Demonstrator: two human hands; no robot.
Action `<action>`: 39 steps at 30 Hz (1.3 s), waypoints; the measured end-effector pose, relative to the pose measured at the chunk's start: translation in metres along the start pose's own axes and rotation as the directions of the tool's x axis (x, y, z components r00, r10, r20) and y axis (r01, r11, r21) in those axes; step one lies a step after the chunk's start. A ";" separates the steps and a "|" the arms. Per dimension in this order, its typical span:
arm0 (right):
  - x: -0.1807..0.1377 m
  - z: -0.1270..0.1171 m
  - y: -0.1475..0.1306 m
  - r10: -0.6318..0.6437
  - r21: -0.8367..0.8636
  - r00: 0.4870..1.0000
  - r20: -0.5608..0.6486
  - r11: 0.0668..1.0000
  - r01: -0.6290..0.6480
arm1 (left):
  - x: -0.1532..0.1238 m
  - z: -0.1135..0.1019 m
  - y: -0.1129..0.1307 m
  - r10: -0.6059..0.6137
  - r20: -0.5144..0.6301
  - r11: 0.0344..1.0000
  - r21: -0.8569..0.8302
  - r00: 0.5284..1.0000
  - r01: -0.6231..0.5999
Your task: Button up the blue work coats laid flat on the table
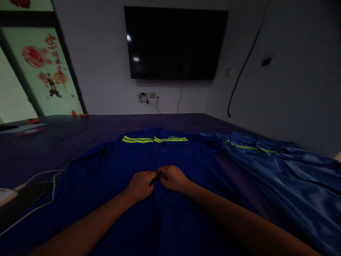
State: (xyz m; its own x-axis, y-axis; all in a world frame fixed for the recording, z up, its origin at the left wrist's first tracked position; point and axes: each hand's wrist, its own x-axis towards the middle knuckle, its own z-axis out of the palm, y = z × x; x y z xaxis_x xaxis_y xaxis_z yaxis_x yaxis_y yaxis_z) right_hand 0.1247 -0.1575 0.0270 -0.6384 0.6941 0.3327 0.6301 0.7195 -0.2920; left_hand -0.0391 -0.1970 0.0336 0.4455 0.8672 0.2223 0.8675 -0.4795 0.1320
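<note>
A dark blue work jacket (128,160) lies spread front side up, collar pointing away from me, with yellow-green reflective stripes across its chest. At the middle of its front opening, my left hand (142,184) pinches the fabric edge. My right hand (172,177) is closed on the same front edge, its knuckles close beside the left hand. The fingertips of both hands are partly hidden, and the exact bit of placket between them is too dark to make out.
Another blue garment (266,163) with a yellow-green stripe lies rumpled on the right. At the left are a white cable (54,185), a white power strip (7,196) and a dark flat object (29,199). A television (176,42) hangs on the far wall.
</note>
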 end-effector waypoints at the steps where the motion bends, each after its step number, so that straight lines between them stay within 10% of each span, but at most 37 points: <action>1: 0.000 0.000 0.000 0.003 0.009 1.000 -0.008 1.000 -0.003 | 0.000 0.000 0.000 0.003 -0.008 1.000 -0.002 1.000 -0.003; 15: 0.003 0.007 0.015 -0.043 0.237 0.999 -0.023 0.970 0.047 | -0.001 0.005 -0.002 0.097 -0.081 0.995 0.042 0.992 -0.094; 39: 0.002 0.000 0.004 0.015 0.106 1.000 0.008 0.994 -0.016 | -0.002 0.001 0.001 -0.062 -0.088 0.997 0.037 0.994 0.066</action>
State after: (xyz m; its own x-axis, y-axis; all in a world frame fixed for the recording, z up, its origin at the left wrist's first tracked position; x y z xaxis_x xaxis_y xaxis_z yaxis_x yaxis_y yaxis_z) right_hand 0.1264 -0.1532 0.0261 -0.6319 0.7052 0.3215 0.5897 0.7067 -0.3911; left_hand -0.0386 -0.1988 0.0326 0.3694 0.8803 0.2978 0.9027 -0.4160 0.1101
